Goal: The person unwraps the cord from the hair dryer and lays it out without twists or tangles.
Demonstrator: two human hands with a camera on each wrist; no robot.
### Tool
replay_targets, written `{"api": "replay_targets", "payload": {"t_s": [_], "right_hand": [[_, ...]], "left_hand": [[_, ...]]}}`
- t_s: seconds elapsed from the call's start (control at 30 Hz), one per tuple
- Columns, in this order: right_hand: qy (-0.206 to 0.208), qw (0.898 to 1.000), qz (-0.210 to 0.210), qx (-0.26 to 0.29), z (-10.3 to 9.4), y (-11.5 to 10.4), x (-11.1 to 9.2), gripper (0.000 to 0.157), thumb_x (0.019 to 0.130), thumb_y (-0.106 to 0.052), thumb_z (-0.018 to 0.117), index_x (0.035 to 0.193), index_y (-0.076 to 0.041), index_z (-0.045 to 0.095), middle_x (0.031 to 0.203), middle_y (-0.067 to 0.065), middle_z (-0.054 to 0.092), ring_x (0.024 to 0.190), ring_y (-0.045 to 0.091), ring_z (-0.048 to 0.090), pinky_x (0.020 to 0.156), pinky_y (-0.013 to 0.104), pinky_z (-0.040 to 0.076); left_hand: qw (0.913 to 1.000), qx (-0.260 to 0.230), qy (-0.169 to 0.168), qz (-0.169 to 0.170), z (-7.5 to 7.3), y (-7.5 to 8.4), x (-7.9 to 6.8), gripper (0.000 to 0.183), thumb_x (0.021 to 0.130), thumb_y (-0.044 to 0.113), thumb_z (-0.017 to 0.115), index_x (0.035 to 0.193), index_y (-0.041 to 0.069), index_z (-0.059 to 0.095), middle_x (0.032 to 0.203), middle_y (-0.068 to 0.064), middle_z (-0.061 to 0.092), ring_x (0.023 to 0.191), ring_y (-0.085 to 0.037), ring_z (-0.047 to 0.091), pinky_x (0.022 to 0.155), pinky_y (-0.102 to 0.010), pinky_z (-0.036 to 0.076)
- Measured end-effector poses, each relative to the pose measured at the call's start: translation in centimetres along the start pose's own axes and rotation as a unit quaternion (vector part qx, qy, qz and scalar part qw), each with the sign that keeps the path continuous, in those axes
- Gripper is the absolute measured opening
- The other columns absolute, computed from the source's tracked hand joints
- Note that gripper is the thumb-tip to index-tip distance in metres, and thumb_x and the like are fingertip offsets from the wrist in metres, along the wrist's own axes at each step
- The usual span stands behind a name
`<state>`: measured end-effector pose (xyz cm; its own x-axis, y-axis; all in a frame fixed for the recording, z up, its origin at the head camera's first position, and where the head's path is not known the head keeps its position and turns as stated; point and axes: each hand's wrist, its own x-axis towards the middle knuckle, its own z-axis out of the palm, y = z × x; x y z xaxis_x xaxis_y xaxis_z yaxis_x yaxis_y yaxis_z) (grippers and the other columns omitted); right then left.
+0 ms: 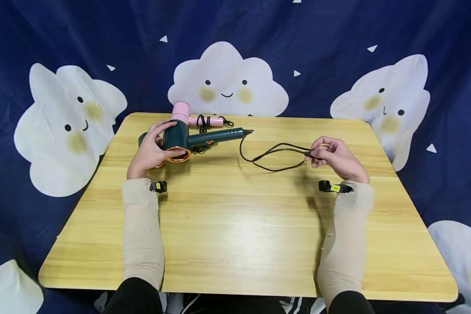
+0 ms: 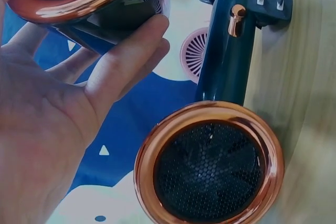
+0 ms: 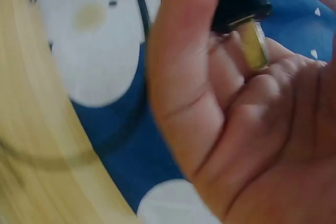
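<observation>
My left hand (image 1: pixel 147 151) grips a dark green hair dryer (image 1: pixel 175 134) by its head, thumb near the copper rim. Its handle points right, and a black cord (image 1: pixel 274 170) runs from the handle's end in loose loops. At the cord's far end, my right hand (image 1: pixel 337 159) pinches the black plug (image 3: pixel 231 3), whose metal prong shows beside the palm in the right wrist view. A second green hair dryer (image 2: pixel 223 77) with a copper ring is beside the left hand, mostly hidden from the head view. Its two-pin plug (image 2: pixel 270 4) lies against the handle.
Behind the green dryers lies a pink hair dryer (image 1: pixel 180 111), a black cord wound about its handle. The wooden table (image 1: pixel 239 235) reaches back to a dark blue curtain (image 1: pixel 141 26) printed with clouds. Each wrist wears a small black camera.
</observation>
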<state>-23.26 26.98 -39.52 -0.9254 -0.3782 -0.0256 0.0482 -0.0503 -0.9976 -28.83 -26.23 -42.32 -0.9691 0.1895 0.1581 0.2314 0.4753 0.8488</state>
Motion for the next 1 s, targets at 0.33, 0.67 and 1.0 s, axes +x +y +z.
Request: {"api": "replay_targets", "payload": {"t_s": [0.33,0.67,1.0], "right_hand": [[-0.011,0.990,0.082,-0.115,-4.0,1.9,-2.4,0.027,0.100,-0.015,0.057,0.116,0.003,0.068,0.083,-0.004,0.072,0.071,0.007,0.060,0.065,0.024,0.054],[0.082,0.962,0.133,-0.224,-8.0,2.0,-5.3,0.045,0.096,-0.022,0.065,0.130,0.006,0.060,0.089,-0.011,0.075,0.079,0.007,0.070,0.073,0.026,0.059],[0.200,0.948,0.067,-0.238,-9.3,2.2,-6.7,0.024,0.091,-0.008,0.069,0.101,-0.029,0.075,0.079,-0.019,0.074,0.071,-0.004,0.069,0.065,0.014,0.054]], "left_hand": [[0.9999,0.012,0.011,0.000,-0.7,-0.3,-0.7,0.086,0.070,0.023,0.090,0.145,0.032,0.049,0.160,-0.004,0.025,0.133,-0.037,0.040,0.110,-0.058,0.035],[0.9998,0.009,-0.008,-0.015,-1.3,2.0,-2.8,0.086,0.071,0.010,0.088,0.146,0.012,0.047,0.157,-0.015,0.027,0.137,-0.039,0.035,0.111,-0.060,0.031],[0.9988,0.029,-0.036,-0.021,-0.1,-0.9,-3.4,0.086,0.068,0.029,0.092,0.143,0.033,0.050,0.160,-0.005,0.023,0.129,-0.039,0.045,0.107,-0.057,0.039]]}}
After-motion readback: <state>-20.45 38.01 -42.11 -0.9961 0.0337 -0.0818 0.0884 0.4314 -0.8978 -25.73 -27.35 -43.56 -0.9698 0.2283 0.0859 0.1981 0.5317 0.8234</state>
